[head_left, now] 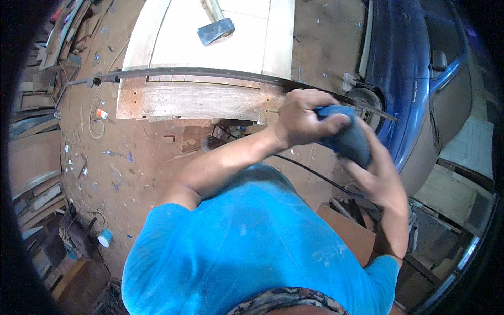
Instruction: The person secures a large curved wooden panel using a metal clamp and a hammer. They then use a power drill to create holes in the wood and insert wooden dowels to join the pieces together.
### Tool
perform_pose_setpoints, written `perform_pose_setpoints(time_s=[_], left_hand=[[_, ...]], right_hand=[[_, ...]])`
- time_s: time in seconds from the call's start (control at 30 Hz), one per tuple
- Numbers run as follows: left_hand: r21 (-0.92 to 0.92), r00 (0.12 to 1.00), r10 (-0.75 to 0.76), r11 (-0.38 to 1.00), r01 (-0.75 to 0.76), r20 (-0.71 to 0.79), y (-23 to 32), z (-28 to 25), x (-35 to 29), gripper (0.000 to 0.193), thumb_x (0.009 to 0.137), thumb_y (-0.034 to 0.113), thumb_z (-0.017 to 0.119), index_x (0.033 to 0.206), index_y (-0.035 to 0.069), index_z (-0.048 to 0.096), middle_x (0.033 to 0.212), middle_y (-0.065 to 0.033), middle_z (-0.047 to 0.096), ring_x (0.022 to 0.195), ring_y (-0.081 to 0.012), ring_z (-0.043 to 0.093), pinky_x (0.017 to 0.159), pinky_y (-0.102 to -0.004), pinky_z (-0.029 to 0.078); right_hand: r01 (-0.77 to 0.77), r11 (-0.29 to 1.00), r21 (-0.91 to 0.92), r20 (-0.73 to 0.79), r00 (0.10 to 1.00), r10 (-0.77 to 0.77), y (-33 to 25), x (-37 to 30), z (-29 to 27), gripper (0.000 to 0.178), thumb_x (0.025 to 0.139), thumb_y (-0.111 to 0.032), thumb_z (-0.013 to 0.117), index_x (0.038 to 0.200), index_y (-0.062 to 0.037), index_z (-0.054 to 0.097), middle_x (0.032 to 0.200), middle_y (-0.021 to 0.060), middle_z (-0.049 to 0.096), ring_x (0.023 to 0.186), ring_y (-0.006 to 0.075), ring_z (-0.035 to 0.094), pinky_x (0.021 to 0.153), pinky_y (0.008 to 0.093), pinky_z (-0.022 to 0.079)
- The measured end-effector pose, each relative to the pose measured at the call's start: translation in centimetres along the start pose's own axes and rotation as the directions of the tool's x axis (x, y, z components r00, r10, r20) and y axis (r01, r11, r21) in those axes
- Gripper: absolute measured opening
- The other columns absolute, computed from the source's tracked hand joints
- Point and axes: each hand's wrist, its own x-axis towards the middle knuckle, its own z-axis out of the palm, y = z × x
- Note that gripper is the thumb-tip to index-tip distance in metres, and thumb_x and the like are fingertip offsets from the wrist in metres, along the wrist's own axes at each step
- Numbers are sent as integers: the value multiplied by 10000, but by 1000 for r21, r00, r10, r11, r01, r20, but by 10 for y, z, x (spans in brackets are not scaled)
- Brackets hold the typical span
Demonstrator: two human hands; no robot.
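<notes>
Both of my hands are closed on a blue power tool (354,139), blurred by motion, at the right end of a wooden frame (199,100). My left hand (310,118) wraps its upper left side, its thumb lying over the body. Gripping the lower right side is my right hand (375,176), with its fingers partly hidden. The tool's working end is hidden by my hands, so its exact kind is unclear. Just beyond them a long metal bar clamp (210,72) lies across the frame. Small dark holes show in the frame's corner pieces.
A hammer (216,32) with a dark head lies on the white panel (178,31). A black cable (315,170) runs below my hands toward the right. A blue vehicle (399,68) stands close on the right. Stacked boards (39,173) line the left; scraps litter the floor.
</notes>
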Motion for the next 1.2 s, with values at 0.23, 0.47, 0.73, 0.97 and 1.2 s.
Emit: perform_pose_setpoints(time_s=[0.23, 0.47, 0.73, 0.97, 1.2], left_hand=[[283, 831, 495, 783, -553, 254, 108, 21, 5, 571, 684, 660, 841, 752, 106, 721, 718, -73, 672, 634, -283, 660, 586, -382, 518], [528, 839, 537, 688, -498, 93, 97, 6, -122, 140, 824, 198, 817, 758, 109, 731, 780, -33, 702, 752, -234, 669, 694, -365, 535], [-629, 469, -788, 607, 486, -398, 97, -47, -291, 825, 988, 759, 464, 1320, 11, 570, 1066, -100, 678, 922, -238, 653, 936, -409, 539], [-801, 439, -749, 590, 102, -496, 144, -104, -319, 523, 908, 637, 723, 948, 123, 636, 848, -46, 655, 870, -244, 678, 885, -419, 565], [-767, 422, -684, 640, -44, -595, 172, -196, -371, 441, 921, 544, 754, 792, 152, 598, 725, -62, 664, 842, -302, 691, 902, -497, 563]], right_hand=[[-360, 771, 526, 182, 933, 311, 0, -105, -3, 438, 809, -44, 796, 1222, -21, 651, 1094, 87, 719, 987, 178, 703, 872, 328, 565], [-97, 678, 729, 39, 994, 100, 65, -154, 155, 348, 813, -179, 835, 1085, -15, 691, 983, 75, 714, 887, 164, 683, 804, 334, 551], [341, 595, 728, -165, 929, -331, 75, -169, 282, 360, 826, -129, 801, 1144, -12, 677, 1018, 162, 730, 948, 282, 722, 894, 416, 556], [707, 662, 248, -17, 687, -727, 18, -138, 296, 775, 737, -182, 805, 1438, -3, 526, 1196, 214, 628, 1116, 413, 637, 942, 455, 547], [732, 677, 74, 138, 665, -734, -60, -83, 351, 595, 717, -128, 761, 1286, -34, 613, 1116, 178, 641, 1131, 362, 609, 1129, 490, 366]])
